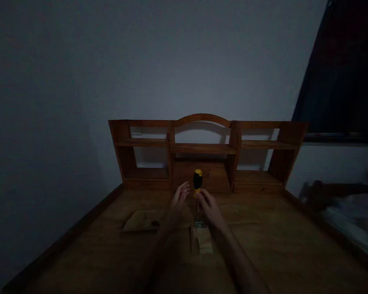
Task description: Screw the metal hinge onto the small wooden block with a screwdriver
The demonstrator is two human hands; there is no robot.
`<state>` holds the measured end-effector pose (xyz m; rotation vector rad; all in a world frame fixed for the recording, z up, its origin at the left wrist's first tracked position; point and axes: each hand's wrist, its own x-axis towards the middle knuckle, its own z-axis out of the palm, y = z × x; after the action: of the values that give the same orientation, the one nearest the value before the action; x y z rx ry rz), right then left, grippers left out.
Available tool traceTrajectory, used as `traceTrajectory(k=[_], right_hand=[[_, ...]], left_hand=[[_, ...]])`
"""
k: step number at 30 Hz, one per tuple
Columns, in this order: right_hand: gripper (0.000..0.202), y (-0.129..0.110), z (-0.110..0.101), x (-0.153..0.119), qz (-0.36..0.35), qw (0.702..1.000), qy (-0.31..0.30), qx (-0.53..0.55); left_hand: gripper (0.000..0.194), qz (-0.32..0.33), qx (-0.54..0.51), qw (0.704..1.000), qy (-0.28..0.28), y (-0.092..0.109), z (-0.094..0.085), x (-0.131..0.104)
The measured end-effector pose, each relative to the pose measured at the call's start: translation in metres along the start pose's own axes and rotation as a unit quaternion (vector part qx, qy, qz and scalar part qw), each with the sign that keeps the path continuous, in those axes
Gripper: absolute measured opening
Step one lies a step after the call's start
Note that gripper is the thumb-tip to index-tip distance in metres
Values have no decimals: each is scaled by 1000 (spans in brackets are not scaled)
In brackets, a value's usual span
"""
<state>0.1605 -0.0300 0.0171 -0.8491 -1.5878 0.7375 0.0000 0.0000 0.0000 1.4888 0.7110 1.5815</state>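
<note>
A screwdriver (198, 181) with a black and yellow handle stands upright over the middle of the desk, its shaft pointing down. The fingers of my right hand (209, 206) are closed on the lower yellow end of the handle. To the left of the handle, my left hand (180, 196) is open, its fingers curved and seemingly apart from the tool. Below sits a small shiny metal piece (199, 224), at the far end of a pale wooden block (204, 241) on the desk. Dim light hides where the screwdriver's tip rests.
A wooden shelf unit (202, 149) with several compartments stands at the back of the wooden desk (276, 241). Left of my hands lies a flat, pale brown piece (142, 220) with a small dark thing (155, 223) on it. Raised edges line both desk sides.
</note>
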Motion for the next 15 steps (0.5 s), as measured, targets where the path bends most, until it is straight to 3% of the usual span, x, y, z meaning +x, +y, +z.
traceTrajectory(k=[2,5,9,11,13,15], right_hand=[[37,2,1,0,2,1000,9,9],[38,4,2,-1,4,999,15,29],[38,7,1,-2,9,997,8,70],[39,10,-1,-1,16,996,-7,89],[41,15,-4,0,19,996,-12,90],[46,22,-8,1,14,999,3,51]], left_hand=[[57,3,-6,999,-35,28,9,15],[60,5,27,990,-136,68,19,40],[45,21,122,947,-296,107,25,68],[42,41,201,926,-318,120,25,75],[40,83,311,896,-304,130,25,78],[35,133,442,843,-277,138,27,77]])
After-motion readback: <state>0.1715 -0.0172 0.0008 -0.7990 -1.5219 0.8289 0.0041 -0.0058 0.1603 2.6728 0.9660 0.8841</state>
